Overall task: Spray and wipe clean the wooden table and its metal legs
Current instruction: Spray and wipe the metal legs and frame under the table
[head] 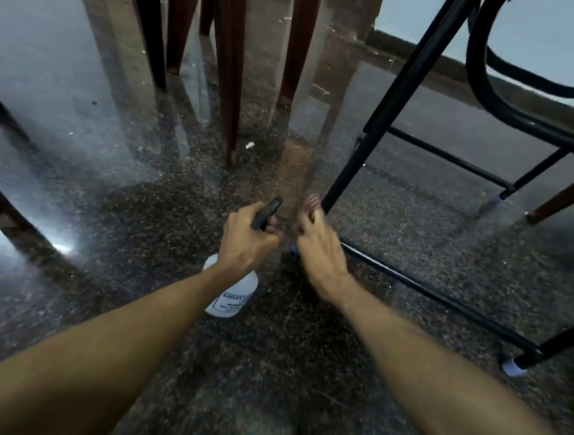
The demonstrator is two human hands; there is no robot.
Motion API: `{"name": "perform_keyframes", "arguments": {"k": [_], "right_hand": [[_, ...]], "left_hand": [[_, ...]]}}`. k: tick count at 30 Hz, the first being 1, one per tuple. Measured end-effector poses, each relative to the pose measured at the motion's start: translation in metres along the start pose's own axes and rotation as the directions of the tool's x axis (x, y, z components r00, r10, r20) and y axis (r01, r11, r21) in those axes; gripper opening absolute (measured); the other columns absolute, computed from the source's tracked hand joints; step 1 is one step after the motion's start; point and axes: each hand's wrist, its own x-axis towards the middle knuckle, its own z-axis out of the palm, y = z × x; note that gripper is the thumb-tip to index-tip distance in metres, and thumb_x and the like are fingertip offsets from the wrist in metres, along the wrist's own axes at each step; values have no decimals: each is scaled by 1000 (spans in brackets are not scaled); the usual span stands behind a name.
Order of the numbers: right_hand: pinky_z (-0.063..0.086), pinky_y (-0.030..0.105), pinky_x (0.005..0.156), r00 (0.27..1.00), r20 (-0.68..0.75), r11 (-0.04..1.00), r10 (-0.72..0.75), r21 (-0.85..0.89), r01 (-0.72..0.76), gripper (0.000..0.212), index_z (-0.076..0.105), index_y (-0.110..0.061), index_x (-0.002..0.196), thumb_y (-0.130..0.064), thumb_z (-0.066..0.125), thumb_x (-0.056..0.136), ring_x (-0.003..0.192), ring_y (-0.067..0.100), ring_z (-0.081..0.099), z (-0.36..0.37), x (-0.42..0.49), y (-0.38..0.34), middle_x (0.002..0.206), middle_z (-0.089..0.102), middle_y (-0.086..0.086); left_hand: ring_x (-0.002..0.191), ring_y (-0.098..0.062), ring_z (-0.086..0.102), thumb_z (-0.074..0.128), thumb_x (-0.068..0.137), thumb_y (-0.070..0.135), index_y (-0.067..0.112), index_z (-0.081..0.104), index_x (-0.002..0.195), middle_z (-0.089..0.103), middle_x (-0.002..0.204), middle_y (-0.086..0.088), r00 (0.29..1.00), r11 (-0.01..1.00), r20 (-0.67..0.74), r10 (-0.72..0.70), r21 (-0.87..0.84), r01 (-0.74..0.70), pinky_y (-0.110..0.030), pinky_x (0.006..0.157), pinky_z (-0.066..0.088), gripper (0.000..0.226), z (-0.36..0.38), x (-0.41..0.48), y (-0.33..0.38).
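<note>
Brown chair legs point(228, 92) beyond left hand point(246, 241) tight around spray bottle point(234, 299), right hand point(320, 251) around black leg point(391, 98).

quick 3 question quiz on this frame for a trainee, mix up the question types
1. Which hand holds the spray bottle? A left, B right, C neither.
2. True or false: the spray bottle lies untouched on its side.
3. Fill in: the right hand grips the black metal ___ low down.

Key: 1 A, the left hand grips its trigger head. 2 false. 3 leg.
</note>
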Motion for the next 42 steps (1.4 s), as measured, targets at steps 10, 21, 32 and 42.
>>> {"name": "perform_keyframes", "arguments": {"k": [10,21,32,42], "right_hand": [[56,42,70,996,-78,991,47,-118,-56,40,61,-10,118,-3,45,82,108,33,42,-8,-64,40,130,45,11],[48,52,100,857,-99,859,506,152,-489,70,53,-20,142,8,49,78,124,41,41,-16,-137,110,145,45,12],[40,48,110,704,-171,721,689,268,-640,70,60,-19,136,7,57,71,123,40,47,-30,-187,160,134,53,13],[45,41,96,609,-9,609,793,-10,-793,31,65,-10,115,-5,41,96,121,33,47,-79,-221,230,118,63,13]], "left_hand": [[65,-18,59,67,85,8,16,63,77,62,69,3,990,993,80,115,17,-117,-35,62,45,12,2,-5,12],[66,-10,62,69,82,5,14,66,80,66,70,8,949,986,270,165,-28,-163,-19,64,45,10,64,-32,66],[60,-1,56,69,83,0,13,65,81,63,69,8,878,967,411,245,-35,-254,-15,61,42,14,130,-52,104],[60,-14,57,70,84,-1,12,65,80,66,70,-1,813,956,512,276,-55,-290,-30,64,50,14,194,-75,144]]}}
